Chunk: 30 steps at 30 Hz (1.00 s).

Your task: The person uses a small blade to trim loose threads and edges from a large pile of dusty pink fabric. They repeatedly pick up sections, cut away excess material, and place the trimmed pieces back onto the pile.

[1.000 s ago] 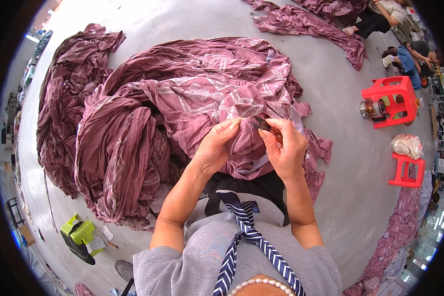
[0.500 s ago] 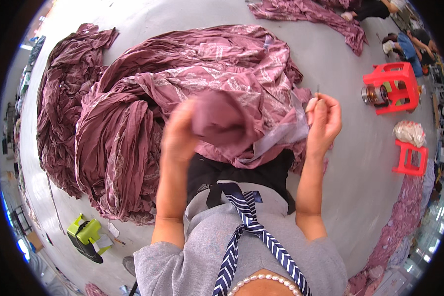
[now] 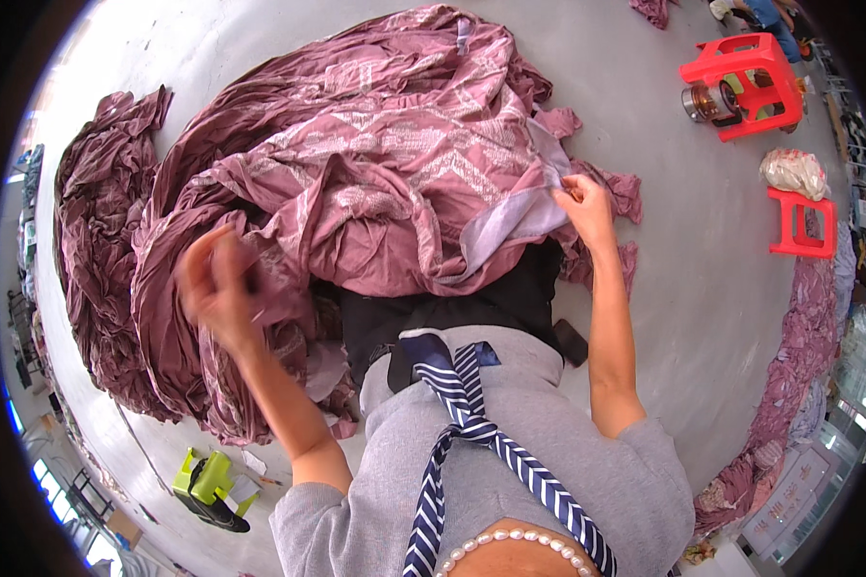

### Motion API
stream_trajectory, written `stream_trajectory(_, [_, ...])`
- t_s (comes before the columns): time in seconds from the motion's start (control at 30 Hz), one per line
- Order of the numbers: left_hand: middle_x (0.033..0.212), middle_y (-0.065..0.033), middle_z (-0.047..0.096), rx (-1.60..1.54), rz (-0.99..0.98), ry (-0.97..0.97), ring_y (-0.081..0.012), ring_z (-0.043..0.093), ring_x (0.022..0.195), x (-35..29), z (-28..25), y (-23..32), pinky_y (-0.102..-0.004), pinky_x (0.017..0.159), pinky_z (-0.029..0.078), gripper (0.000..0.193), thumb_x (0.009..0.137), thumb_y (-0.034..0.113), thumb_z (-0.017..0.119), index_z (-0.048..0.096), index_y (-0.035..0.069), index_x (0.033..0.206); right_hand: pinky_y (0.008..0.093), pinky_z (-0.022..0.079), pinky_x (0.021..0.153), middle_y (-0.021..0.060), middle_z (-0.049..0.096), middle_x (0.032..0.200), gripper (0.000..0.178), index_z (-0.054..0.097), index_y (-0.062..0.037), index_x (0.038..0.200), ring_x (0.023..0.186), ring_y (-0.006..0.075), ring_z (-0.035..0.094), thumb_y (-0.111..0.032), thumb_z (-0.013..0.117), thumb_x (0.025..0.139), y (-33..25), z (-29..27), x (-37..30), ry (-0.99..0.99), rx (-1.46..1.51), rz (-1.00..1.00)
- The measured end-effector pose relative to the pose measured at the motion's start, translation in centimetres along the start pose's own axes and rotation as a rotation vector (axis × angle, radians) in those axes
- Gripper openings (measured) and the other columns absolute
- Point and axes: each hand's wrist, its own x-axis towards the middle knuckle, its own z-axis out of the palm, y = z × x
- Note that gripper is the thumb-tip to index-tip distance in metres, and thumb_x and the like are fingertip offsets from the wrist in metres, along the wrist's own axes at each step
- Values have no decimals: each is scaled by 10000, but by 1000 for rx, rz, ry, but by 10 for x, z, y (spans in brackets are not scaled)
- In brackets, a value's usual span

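Note:
A large heap of mauve fabric (image 3: 366,231) with pale woven patterns spreads out before me and over my lap. My right hand (image 3: 585,209) is closed in a pinch at the cloth's right side, on the edge of a pale lilac strip (image 3: 510,231). Whether anything small is also between those fingers is too fine to see. To the left, my left hand (image 3: 216,288) is raised over the gathered folds, its fingers curled and smeared by motion. Whether it grips any cloth does not show.
A red stool (image 3: 751,125) bears a glass-and-metal jar (image 3: 710,103) at the upper right. Below it, a white bundle (image 3: 794,174) sits on a smaller red stool (image 3: 801,226). A green stool (image 3: 207,478) with a dark item stands lower left. More mauve cloth (image 3: 784,385) lies along the right.
My left hand has swung left and down from the middle, where it had bunched cloth lifted. My right hand has moved slightly left onto the pale strip's edge. The whole view has shifted.

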Motion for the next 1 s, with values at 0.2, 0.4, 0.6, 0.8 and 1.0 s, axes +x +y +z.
stream_trajectory(0.2, [1179,-87,603,5,245,-841,-206,627,998,-47,94,22,-307,778,533,402,703,152,783,646,101,1077,202,394,555,-19,571,740,161,593,35,934,632,29,470,-95,642,852,-14,-22,-2,135,200,-26])
stream_trajectory(0.4, [873,-78,646,-15,276,-1169,-251,620,691,-76,137,3,-347,596,471,377,726,329,755,656,95,1004,177,329,491,-37,543,738,133,592,12,937,565,9,408,-81,642,856,-29,-22,-7,156,318,-34])
stream_trajectory(0.6, [638,33,565,-360,-322,-1192,-25,474,575,-61,129,-14,-216,505,385,166,851,152,664,645,-12,876,166,285,435,-51,480,681,134,556,-59,895,509,21,396,-89,676,842,-23,-27,-15,153,712,-26])
stream_trajectory(0.8, [750,-40,571,-3,104,-1271,-147,561,671,-55,126,7,-267,649,457,515,677,424,782,660,94,1053,168,264,405,-38,493,702,143,548,-63,874,490,24,403,-119,676,846,-13,-25,-10,144,699,68])
stream_trajectory(1.0, [773,-19,620,-140,161,-1226,-137,574,680,-66,133,-32,-273,676,464,385,740,285,763,665,52,1031,163,245,379,-65,460,650,133,549,-68,854,446,9,360,-128,668,851,-7,-19,8,199,672,112])
